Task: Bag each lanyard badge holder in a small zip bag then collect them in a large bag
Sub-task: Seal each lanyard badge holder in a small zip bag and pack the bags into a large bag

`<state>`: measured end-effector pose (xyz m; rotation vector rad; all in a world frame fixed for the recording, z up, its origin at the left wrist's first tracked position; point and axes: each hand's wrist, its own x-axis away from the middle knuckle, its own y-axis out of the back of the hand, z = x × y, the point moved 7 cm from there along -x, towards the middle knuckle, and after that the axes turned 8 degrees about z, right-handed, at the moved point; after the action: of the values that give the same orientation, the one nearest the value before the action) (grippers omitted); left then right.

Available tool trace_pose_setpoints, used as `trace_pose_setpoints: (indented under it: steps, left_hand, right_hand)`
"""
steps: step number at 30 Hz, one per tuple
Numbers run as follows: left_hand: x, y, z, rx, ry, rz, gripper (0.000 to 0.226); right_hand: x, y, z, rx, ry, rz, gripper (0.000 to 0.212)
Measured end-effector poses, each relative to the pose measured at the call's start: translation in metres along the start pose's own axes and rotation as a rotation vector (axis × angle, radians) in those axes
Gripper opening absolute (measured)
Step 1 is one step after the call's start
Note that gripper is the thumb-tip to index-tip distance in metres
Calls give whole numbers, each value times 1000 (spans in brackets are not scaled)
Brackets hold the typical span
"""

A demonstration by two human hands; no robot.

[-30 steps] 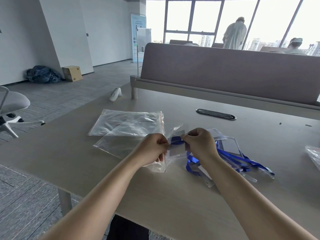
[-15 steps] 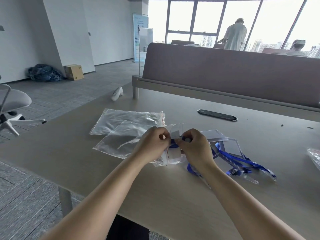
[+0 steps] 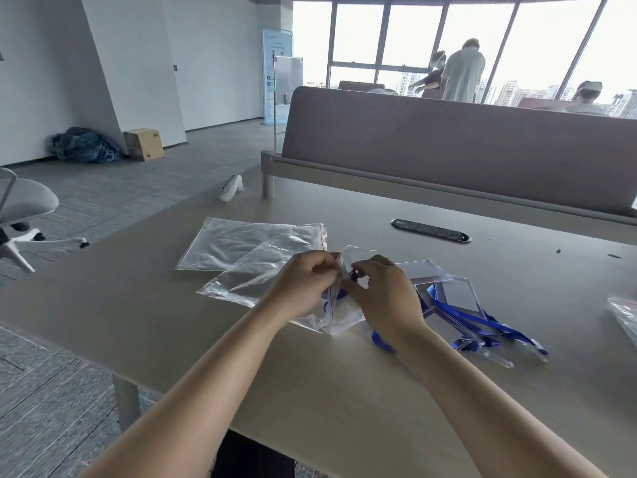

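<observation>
Left hand (image 3: 303, 288) and right hand (image 3: 386, 298) pinch a small zip bag (image 3: 341, 317) with curled fingers (image 3: 320, 269) over the beige table (image 3: 310, 391); grey partition (image 3: 448, 150), windows (image 3: 358, 29) behind.

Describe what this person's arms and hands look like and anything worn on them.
The left arm and right arm are bare to the frame's edge; no sleeves show. The left hand and right hand wear no gloves, and no ring, watch or wristband is visible. No markings show.
</observation>
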<state>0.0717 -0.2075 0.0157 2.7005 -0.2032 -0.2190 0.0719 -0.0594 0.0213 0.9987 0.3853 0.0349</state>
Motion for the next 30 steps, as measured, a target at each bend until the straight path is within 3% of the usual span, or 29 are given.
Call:
trace_pose_setpoints:
  steps: [5, 13, 18, 26, 30]
  left_hand:
    - [-1, 1, 7, 79, 43, 4, 16]
    - [-5, 11, 20, 276, 121, -60, 10]
    - [-6, 9, 26, 433, 147, -52, 26]
    - [-6, 16, 33, 484, 188, -44, 25]
    - [-8, 16, 29, 494, 146, 11, 25]
  right_hand:
    - [-9, -9, -1, 0, -41, 173, 31]
    - [-14, 0, -3, -114, -79, 273, 33]
    - [-12, -3, 0, -69, -36, 376, 48]
    - [-17, 11, 4, 78, 99, 213, 32]
    - [-24, 16, -3, 146, 47, 127, 52]
